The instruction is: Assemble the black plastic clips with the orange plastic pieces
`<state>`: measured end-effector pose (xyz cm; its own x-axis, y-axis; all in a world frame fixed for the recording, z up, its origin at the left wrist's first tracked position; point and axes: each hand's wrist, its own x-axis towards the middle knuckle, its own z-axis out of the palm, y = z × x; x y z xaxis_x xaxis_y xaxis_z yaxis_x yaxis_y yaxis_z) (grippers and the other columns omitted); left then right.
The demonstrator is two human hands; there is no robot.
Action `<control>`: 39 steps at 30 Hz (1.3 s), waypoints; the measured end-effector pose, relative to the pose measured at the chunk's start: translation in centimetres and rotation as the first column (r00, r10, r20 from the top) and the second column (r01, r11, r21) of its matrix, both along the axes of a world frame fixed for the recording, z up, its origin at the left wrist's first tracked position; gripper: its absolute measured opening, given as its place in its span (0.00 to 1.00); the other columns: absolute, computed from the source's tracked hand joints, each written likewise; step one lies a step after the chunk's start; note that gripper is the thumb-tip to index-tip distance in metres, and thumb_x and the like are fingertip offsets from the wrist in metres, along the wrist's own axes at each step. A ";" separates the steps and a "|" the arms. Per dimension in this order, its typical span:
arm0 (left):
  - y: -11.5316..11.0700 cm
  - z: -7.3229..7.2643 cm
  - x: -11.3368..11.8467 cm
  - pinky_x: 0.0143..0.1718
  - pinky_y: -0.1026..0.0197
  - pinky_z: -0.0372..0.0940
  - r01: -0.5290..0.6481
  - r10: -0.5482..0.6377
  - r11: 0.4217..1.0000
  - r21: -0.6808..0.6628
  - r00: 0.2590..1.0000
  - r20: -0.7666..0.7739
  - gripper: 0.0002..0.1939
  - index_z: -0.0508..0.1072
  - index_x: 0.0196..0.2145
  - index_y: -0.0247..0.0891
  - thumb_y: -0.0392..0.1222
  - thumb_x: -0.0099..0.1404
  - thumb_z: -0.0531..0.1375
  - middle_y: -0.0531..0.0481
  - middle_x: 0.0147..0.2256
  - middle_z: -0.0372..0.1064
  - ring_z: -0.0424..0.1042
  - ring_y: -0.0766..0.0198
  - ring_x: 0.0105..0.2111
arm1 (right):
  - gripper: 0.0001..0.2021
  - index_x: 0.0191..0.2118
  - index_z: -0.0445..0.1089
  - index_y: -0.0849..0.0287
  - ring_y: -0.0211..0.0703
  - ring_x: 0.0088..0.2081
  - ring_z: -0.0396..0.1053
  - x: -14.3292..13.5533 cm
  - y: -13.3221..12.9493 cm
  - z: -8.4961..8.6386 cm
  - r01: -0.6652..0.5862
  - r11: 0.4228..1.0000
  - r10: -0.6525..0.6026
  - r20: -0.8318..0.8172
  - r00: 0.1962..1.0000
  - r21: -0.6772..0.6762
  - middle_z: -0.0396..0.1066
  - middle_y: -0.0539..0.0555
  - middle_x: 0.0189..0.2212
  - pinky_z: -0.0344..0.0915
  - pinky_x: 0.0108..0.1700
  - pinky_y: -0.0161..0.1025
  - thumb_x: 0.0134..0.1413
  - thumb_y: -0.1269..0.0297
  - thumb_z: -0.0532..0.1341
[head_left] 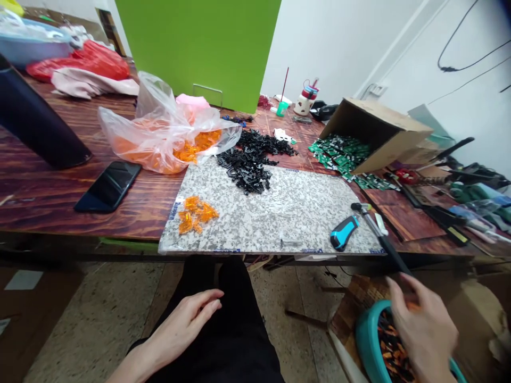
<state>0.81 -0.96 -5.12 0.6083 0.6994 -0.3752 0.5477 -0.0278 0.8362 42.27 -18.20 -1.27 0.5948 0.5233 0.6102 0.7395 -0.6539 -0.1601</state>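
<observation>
My left hand (190, 318) hovers above my dark-clothed lap, holding nothing, its fingers loosely stretched out. Over a teal tub (362, 338) at the lower right is my right hand (425, 324), somewhat blurred, with thumb and fingers apart. An orange patch shows in the gap between them; it looks like part of the tub's contents. The tub holds many small orange-and-black pieces (393, 346). On the speckled board (239, 226) lie orange plastic parts (196, 214), a heap of black plastic parts (253, 159) and thin silvery pins (282, 205).
A blue-black handled tool (344, 233) and a long black-handled tool (383, 239) lie at the board's right. Green circuit boards (341, 151) spill from a cardboard box (383, 125). At left are a phone (108, 186), a dark cylinder (38, 117) and a plastic bag (159, 127) of orange parts.
</observation>
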 end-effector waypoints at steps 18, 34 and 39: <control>0.5 -1.3 -0.9 0.49 0.54 0.66 0.029 -0.032 0.996 -0.085 0.999 -0.029 0.25 0.71 0.50 0.41 0.59 0.63 0.52 0.46 0.42 0.77 0.74 0.52 0.44 | 0.15 0.43 0.71 0.63 0.39 0.28 0.67 -1.8 2.3 1.1 -0.104 0.980 0.133 -0.169 0.977 0.171 0.73 0.57 0.37 0.66 0.32 0.37 0.56 0.59 0.57; 1.5 -0.1 -0.1 0.51 0.52 0.63 0.037 -0.062 0.987 -0.159 0.986 -0.158 0.32 0.70 0.49 0.39 0.65 0.55 0.56 0.50 0.41 0.78 0.73 0.51 0.44 | 0.13 0.41 0.72 0.62 0.41 0.34 0.69 -5.7 -2.9 -4.8 -0.050 0.990 0.105 -0.448 0.888 0.133 0.73 0.57 0.36 0.66 0.38 0.39 0.57 0.61 0.55; 1.5 0.0 0.8 0.49 0.54 0.66 0.068 -0.088 0.989 -0.135 0.985 -0.146 0.30 0.70 0.49 0.42 0.65 0.56 0.56 0.53 0.41 0.78 0.74 0.53 0.44 | 0.13 0.39 0.72 0.64 0.43 0.34 0.69 -8.1 -5.6 -7.9 -0.009 0.997 0.051 -0.585 0.810 0.074 0.73 0.58 0.35 0.66 0.38 0.39 0.58 0.61 0.55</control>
